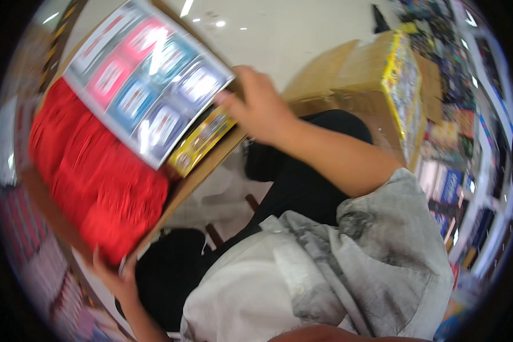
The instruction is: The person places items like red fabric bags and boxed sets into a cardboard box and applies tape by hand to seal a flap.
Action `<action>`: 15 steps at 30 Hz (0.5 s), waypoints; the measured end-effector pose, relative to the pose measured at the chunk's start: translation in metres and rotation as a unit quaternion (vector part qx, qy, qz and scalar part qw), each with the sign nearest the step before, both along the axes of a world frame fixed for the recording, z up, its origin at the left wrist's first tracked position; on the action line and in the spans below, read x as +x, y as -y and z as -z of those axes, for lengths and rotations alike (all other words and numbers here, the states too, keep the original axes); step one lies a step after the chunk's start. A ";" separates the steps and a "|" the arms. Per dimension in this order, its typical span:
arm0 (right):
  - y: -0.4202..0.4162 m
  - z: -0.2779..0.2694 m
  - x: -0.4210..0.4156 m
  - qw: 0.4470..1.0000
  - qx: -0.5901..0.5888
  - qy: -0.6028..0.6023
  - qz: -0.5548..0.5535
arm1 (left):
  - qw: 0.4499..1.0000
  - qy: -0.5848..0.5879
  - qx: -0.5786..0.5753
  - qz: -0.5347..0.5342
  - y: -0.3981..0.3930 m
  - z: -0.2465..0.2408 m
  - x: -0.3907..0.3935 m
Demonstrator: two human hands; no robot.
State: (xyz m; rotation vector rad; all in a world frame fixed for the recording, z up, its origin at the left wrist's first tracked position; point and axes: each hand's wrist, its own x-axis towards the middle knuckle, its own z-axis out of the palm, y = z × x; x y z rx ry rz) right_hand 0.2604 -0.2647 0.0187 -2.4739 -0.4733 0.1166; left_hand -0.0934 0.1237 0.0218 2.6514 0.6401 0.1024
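Observation:
Before me, an open cardboard box holds a bundle of red stringy material, a flat glossy pack and a yellow packet. The pack lies over part of the red bundle and shows pink, teal, blue and violet panels with labels. My right hand grips the box's far right corner, its thumb beside the pack's corner. At the near left corner of the box, my left hand holds the cardboard rim. Some of its fingers are hidden by the wall.
A second cardboard box, with a colourful yellow-edged package at its side, stands to the right. Shelves of packaged goods line the right rim. Stacked goods lie at the lower left. My black-trousered legs are beside the open box.

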 end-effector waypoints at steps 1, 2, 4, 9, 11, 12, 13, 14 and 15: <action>-0.005 -0.008 -0.004 1.000 0.016 -0.016 0.012 | 0.998 -0.038 -0.047 0.007 -0.018 0.015 -0.018; -0.010 -0.008 0.000 0.995 0.063 -0.070 0.021 | 1.000 0.006 -0.016 0.010 -0.003 0.010 -0.009; -0.008 -0.005 -0.005 0.985 0.119 -0.119 0.047 | 0.998 -0.004 0.009 0.068 -0.016 0.012 -0.012; -0.006 -0.011 0.002 0.988 0.098 -0.117 0.018 | 0.996 -0.079 -0.028 0.031 -0.020 0.010 -0.008; -0.004 -0.017 0.002 0.987 0.081 -0.137 0.016 | 0.995 -0.093 -0.027 0.038 -0.016 0.005 -0.004; -0.002 -0.026 0.004 0.983 0.062 -0.170 0.009 | 0.987 -0.146 -0.063 -0.001 -0.011 -0.008 0.004; 0.002 -0.036 0.006 0.979 0.043 -0.202 0.002 | 0.981 -0.162 -0.102 -0.031 -0.001 -0.021 0.010; 0.005 -0.057 0.009 0.973 0.015 -0.228 -0.005 | 0.969 -0.148 -0.177 -0.087 0.015 -0.050 0.023; 0.014 -0.084 0.012 0.967 -0.013 -0.255 -0.014 | 0.970 -0.169 -0.162 -0.061 0.006 -0.056 -0.001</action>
